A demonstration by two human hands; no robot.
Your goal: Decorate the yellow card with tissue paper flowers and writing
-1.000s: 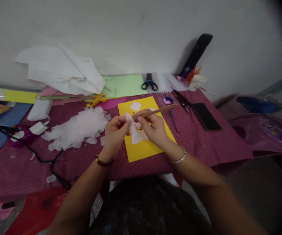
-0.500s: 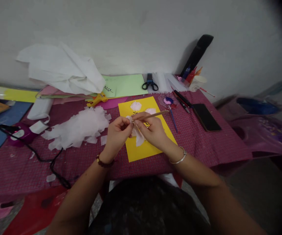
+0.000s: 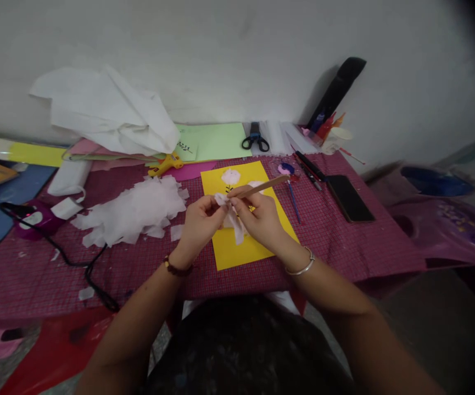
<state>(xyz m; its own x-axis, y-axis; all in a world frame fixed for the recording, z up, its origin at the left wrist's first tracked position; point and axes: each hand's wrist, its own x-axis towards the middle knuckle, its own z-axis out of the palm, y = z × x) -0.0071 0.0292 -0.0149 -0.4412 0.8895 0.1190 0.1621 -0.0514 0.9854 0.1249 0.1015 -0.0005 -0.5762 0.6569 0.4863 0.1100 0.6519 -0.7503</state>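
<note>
My left hand (image 3: 198,224) pinches the top of a piece of white tissue paper (image 3: 237,229) above a yellow card (image 3: 243,245). My right hand (image 3: 261,216) holds the same tissue and grips a thin wooden stick (image 3: 267,186) that points up to the right. The tissue hangs down between both hands. On the card's far end sit two white tissue flowers (image 3: 230,176) with small dark stems.
A heap of white tissue scraps (image 3: 132,211) lies left of the card. A yellow glue gun (image 3: 165,164), black cable (image 3: 76,263), scissors (image 3: 255,140), paint dish (image 3: 284,168), brushes, pens and a black phone (image 3: 347,189) lie on the maroon cloth (image 3: 344,241).
The tissue between my fingers has been gathered narrower and now hangs as a slimmer strip. The stick's angle shifted slightly; both hands stay over the yellow card.
</note>
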